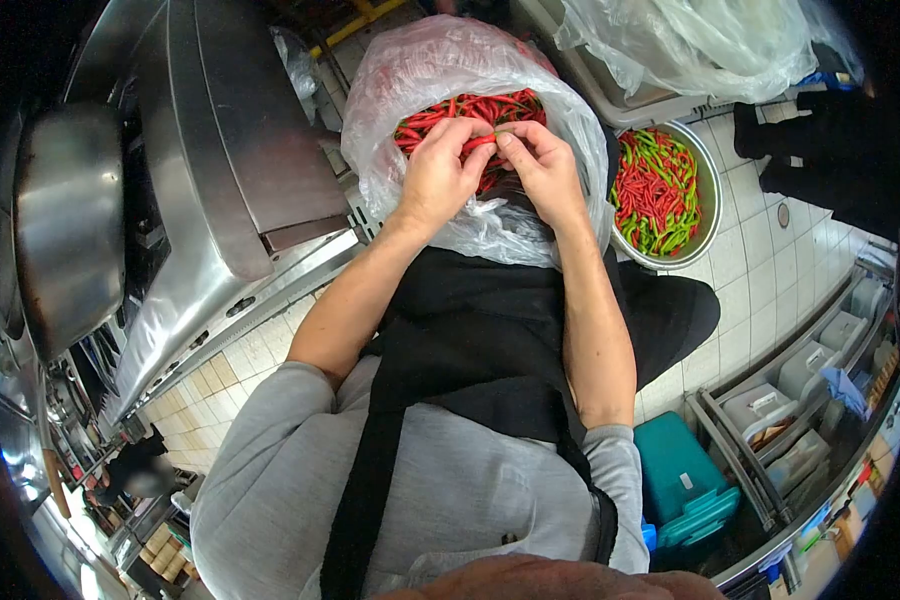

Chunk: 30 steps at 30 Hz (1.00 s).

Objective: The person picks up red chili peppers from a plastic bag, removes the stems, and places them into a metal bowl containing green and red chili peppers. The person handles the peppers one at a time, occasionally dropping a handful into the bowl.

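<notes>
Over an open clear plastic bag [370,110] of red chili peppers, my two hands meet close together. Thumb and fingers of my left hand [442,175] are closed on one red chili pepper [478,143]. My right hand [544,172] pinches the greenish stem end of that same pepper. Many more loose red chili peppers [515,104] fill the bag below and behind my fingers. To the right of the bag, a round metal bowl [714,190] on the floor holds red and green chili peppers [660,190].
A stainless steel kitchen unit [240,130] and a large metal pot [75,225] stand at left. Another plastic bag [690,45] lies over a grey tub at top right. Teal containers [675,465] and a shelf with tubs [760,405] are at lower right. Other people stand nearby.
</notes>
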{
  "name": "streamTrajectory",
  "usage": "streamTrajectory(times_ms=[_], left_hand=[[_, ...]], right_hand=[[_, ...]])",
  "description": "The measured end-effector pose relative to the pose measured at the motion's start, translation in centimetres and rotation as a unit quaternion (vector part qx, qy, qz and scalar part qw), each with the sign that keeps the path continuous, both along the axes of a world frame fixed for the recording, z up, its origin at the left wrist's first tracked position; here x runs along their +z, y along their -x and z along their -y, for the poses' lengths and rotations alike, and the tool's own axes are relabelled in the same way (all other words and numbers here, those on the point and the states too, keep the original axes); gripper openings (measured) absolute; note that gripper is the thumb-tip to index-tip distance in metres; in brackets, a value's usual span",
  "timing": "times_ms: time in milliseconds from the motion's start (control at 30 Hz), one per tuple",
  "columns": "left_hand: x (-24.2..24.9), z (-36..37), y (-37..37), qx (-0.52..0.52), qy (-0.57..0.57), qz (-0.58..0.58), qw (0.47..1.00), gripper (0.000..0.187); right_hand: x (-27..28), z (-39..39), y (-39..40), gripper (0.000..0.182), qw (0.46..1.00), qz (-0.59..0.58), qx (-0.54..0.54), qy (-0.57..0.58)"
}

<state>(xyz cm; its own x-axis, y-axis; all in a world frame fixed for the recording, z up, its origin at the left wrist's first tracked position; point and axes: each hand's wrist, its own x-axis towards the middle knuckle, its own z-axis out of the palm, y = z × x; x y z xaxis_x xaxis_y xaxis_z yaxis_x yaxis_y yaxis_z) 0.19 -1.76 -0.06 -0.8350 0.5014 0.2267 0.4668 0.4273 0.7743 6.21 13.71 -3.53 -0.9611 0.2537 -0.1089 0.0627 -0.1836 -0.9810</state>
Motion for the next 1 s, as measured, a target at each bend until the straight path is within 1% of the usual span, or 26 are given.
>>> streamTrajectory(times_ms=[33, 100, 133, 167, 200, 233, 267, 300, 333, 367, 400, 433, 467, 500, 533, 600, 633, 767, 833, 867, 933, 967, 1000], left_hand=[[0.3, -0.1, 0.0, 0.000, 0.003, -0.031, 1.000, 0.017], [0.5, 0.1, 0.0, -0.008, 0.019, -0.047, 0.999, 0.019], [0.6, 0.1, 0.0, -0.017, 0.034, -0.063, 0.997, 0.021], [0.8, 0.1, 0.0, -0.018, 0.035, -0.063, 0.997, 0.021], [0.9, 0.1, 0.0, -0.026, 0.011, -0.023, 0.999, 0.021], [1.0, 0.0, -0.1, -0.036, -0.014, 0.017, 0.999, 0.021], [0.3, -0.1, 0.0, -0.037, -0.014, 0.018, 0.999, 0.021], [-0.4, -0.4, 0.4, -0.054, -0.098, 0.147, 0.983, 0.020], [-1.0, -0.5, 0.7, -0.069, -0.180, 0.273, 0.942, 0.020], [-1.5, -0.4, 1.3, -0.066, -0.206, 0.373, 0.902, 0.022], [-1.7, -0.1, 1.9, -0.066, -0.207, 0.372, 0.902, 0.022], [-2.0, 0.2, 2.5, -0.031, -0.241, 0.419, 0.875, 0.025], [-2.3, 0.6, 2.9, 0.004, -0.274, 0.463, 0.843, 0.027], [-1.8, 0.7, 3.2, 0.025, -0.205, 0.414, 0.887, 0.030], [-1.6, 0.9, 3.3, 0.025, -0.204, 0.414, 0.887, 0.030], [-1.2, 1.4, 3.3, 0.016, -0.146, 0.368, 0.918, 0.030], [-1.1, 1.4, 3.1, 0.023, -0.182, 0.372, 0.910, 0.027], [-1.5, 1.1, 2.8, 0.014, -0.179, 0.351, 0.919, 0.023], [-0.8, 0.5, 2.8, 0.024, -0.172, 0.350, 0.921, 0.021], [-0.7, 0.4, 2.9, 0.024, -0.173, 0.351, 0.920, 0.021], [-0.4, 0.2, 3.0, 0.037, -0.171, 0.360, 0.916, 0.024], [-0.3, 0.1, 3.1, 0.036, -0.171, 0.361, 0.916, 0.024], [-0.1, 0.2, 3.3, 0.050, -0.136, 0.343, 0.928, 0.025]], right_hand=[[0.0, 0.0, 0.0, 0.021, 1.000, 0.000, 0.001, 0.000], [0.1, 0.1, 0.0, 0.016, 0.999, -0.019, -0.006, -0.027], [0.1, 0.0, 0.0, 0.016, 0.999, -0.019, -0.006, -0.026], [0.1, -0.3, -0.1, 0.015, 1.000, -0.007, 0.006, -0.001], [0.0, -0.5, -0.2, 0.014, 1.000, 0.005, 0.016, 0.024], [-0.2, -0.7, -0.2, 0.014, 1.000, 0.007, 0.015, 0.024], [-0.5, -0.8, -0.1, 0.014, 0.998, -0.005, 0.011, 0.062], [-0.5, -0.9, 0.0, 0.014, 0.995, -0.017, 0.009, 0.101], [-0.4, -0.9, -0.1, 0.014, 0.995, -0.016, 0.009, 0.100], [-0.3, -0.9, -0.2, 0.014, 0.989, -0.023, 0.000, 0.147], [-0.1, -0.8, -0.2, 0.013, 0.981, -0.031, -0.008, 0.193], [0.0, -0.7, -0.2, 0.013, 0.981, -0.030, -0.008, 0.193], [0.1, -0.5, -0.2, 0.013, 0.992, -0.011, -0.009, 0.121], [0.4, -0.2, -0.1, 0.015, 0.999, 0.008, -0.011, 0.049], [0.7, 0.2, 0.0, 0.015, 0.999, 0.009, -0.012, 0.050], [1.2, 0.9, 0.4, 0.025, 0.998, -0.024, -0.058, 0.012], [0.8, 0.8, 0.5, 0.037, 0.998, -0.027, -0.050, 0.008], [-1.2, 0.3, 0.9, 0.039, 0.999, -0.031, -0.033, -0.013], [-2.1, 0.2, 1.1, 0.029, 0.981, -0.113, -0.063, -0.145], [-2.4, -0.1, 0.9, 0.029, 0.981, -0.112, -0.062, -0.145], [-1.8, -0.2, 0.5, 0.025, 0.992, -0.032, -0.031, -0.115], [-1.5, -0.3, 0.5, 0.025, 0.992, -0.031, -0.031, -0.115], [-1.3, -0.3, 0.5, 0.027, 0.987, -0.041, -0.040, -0.151]])
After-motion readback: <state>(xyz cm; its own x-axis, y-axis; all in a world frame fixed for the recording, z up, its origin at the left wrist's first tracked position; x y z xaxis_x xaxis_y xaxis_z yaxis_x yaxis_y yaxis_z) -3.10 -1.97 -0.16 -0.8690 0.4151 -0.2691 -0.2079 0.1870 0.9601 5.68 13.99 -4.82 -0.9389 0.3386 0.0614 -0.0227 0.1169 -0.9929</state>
